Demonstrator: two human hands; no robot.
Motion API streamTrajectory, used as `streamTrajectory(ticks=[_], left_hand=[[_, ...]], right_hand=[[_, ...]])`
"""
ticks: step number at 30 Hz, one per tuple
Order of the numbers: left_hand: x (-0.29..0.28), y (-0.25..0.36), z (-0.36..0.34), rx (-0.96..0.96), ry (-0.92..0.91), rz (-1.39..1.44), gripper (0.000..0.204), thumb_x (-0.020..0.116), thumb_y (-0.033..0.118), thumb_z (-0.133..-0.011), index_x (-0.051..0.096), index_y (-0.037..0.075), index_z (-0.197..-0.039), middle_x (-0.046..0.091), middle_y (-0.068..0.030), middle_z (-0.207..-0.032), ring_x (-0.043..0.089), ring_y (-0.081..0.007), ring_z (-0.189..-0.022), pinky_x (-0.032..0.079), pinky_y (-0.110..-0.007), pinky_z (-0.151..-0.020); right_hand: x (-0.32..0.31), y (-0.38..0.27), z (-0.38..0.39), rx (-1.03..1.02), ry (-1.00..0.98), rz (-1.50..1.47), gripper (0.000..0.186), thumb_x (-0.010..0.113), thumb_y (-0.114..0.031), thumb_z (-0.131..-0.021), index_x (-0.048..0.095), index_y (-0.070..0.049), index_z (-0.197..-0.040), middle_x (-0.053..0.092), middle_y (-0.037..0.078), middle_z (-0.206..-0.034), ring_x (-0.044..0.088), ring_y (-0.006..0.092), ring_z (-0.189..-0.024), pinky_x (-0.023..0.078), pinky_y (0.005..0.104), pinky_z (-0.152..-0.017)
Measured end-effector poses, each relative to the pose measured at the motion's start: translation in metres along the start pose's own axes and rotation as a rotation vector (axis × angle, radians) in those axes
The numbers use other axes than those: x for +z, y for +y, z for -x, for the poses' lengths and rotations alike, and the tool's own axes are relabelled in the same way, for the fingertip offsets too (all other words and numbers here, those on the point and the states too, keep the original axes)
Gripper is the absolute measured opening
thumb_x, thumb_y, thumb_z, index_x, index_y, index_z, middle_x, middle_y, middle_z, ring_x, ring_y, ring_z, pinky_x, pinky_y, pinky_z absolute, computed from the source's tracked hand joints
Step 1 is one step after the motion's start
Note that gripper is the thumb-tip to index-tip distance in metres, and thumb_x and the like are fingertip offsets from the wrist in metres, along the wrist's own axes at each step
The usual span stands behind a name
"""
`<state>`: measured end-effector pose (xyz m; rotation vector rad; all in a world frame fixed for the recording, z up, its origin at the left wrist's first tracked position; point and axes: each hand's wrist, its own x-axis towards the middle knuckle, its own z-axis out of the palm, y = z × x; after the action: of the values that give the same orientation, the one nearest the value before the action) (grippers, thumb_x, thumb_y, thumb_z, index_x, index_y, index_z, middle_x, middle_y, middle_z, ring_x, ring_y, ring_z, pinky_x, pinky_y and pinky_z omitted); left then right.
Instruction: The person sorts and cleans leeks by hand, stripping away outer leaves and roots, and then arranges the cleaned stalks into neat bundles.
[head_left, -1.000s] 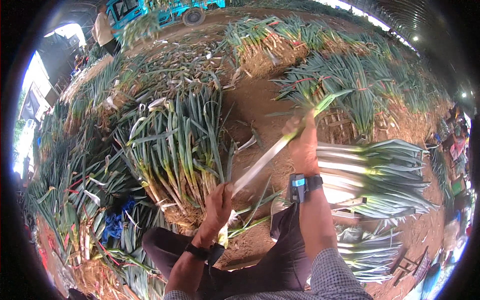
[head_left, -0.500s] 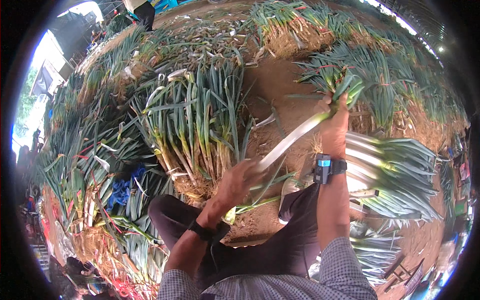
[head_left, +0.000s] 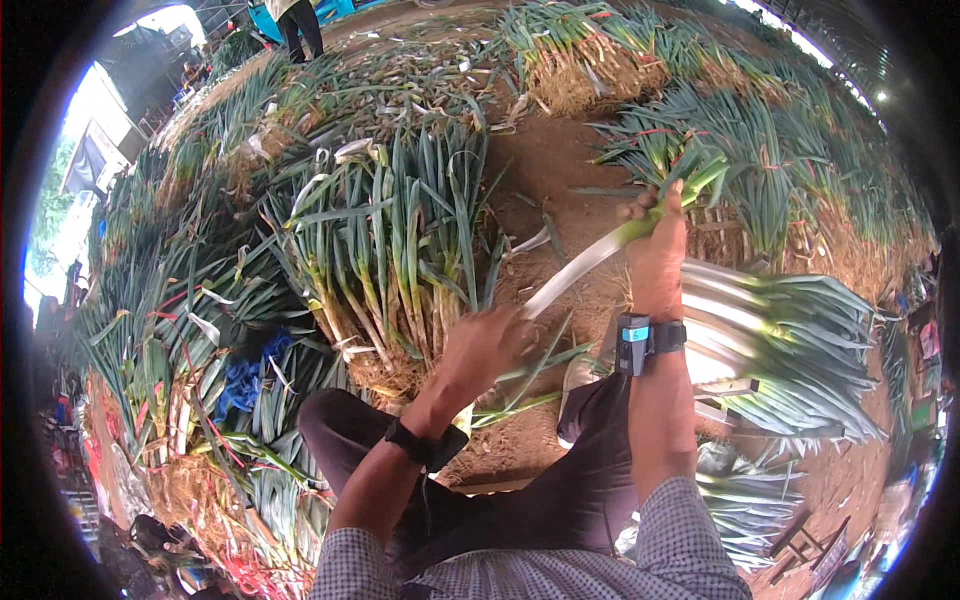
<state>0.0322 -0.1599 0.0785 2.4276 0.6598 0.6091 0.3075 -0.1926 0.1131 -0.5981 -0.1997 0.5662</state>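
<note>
Our right hand point(head_left: 658, 250) has shifted slightly left, gripping the leek point(head_left: 578, 271) near its leaves; the white shank slants down to our blurred left hand point(head_left: 482, 350), whose grip we cannot tell.

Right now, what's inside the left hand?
The white leek stalk runs up to the left hand; whatever that blurred hand covers cannot be seen.

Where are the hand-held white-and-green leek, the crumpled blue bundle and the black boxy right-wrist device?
Hand-held white-and-green leek point(head_left: 580, 270): head view, on its white shaft.
Crumpled blue bundle point(head_left: 239, 386): head view, on its folds.
Black boxy right-wrist device point(head_left: 631, 352): head view, on its casing.
</note>
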Motion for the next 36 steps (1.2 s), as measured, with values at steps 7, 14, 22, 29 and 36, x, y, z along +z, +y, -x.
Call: streamTrajectory(ticks=[7,14,22,29,36], left_hand=[[0.006,0.001,-0.018,0.064,-0.063,-0.142,0.02,0.061,0.013,-0.09,0.066,0.002,-0.106,0.068,-0.0183,-0.087,0.067,-0.0349,-0.072,0.054,-0.042,-0.064],[0.021,-0.002,-0.023,-0.048,-0.119,-0.218,0.018,0.063,0.018,-0.088,0.066,0.004,-0.099,0.068,-0.018,-0.083,0.066,-0.0362,-0.071,0.053,-0.043,-0.062],[0.019,-0.059,-0.018,-0.462,-0.138,1.014,0.019,0.055,0.015,-0.091,0.065,-0.001,-0.088,0.065,-0.0091,-0.072,0.06,-0.0151,-0.057,0.047,-0.032,-0.051],[0.023,-0.103,0.013,-0.742,0.298,1.499,0.02,0.05,0.017,-0.097,0.059,-0.001,-0.097,0.062,-0.0079,-0.084,0.062,-0.0188,-0.075,0.052,-0.032,-0.068],[-0.017,-0.106,0.025,-0.622,0.226,0.966,0.043,0.056,0.031,-0.098,0.055,-0.002,-0.126,0.063,-0.01,-0.111,0.063,-0.0189,-0.097,0.051,-0.032,-0.081]], right_hand=[[0.015,0.005,0.008,0.018,-0.033,-0.006,0.037,0.067,-0.044,-0.09,0.053,-0.009,-0.092,0.049,0.004,-0.073,0.048,0.0179,-0.064,0.046,0.0359,-0.059],[0.015,0.008,0.007,0.02,-0.02,0.015,0.037,0.066,-0.043,-0.091,0.054,-0.008,-0.095,0.049,0.003,-0.073,0.048,0.0169,-0.062,0.046,0.0356,-0.058],[0.008,-0.011,-0.001,0.049,-0.244,-0.071,0.044,0.049,-0.045,-0.099,0.056,-0.002,-0.104,0.048,0.002,-0.073,0.039,0.0136,-0.063,0.037,0.0319,-0.064],[0.001,-0.017,-0.013,0.008,-0.239,-0.191,0.045,0.046,-0.046,-0.1,0.055,-0.002,-0.107,0.046,0.0,-0.071,0.039,0.0113,-0.06,0.036,0.0292,-0.059],[-0.011,-0.029,-0.025,-0.004,-0.365,-0.344,0.048,0.045,-0.045,-0.1,0.055,0.002,-0.103,0.044,0.002,-0.072,0.036,0.012,-0.058,0.037,0.0277,-0.056]])
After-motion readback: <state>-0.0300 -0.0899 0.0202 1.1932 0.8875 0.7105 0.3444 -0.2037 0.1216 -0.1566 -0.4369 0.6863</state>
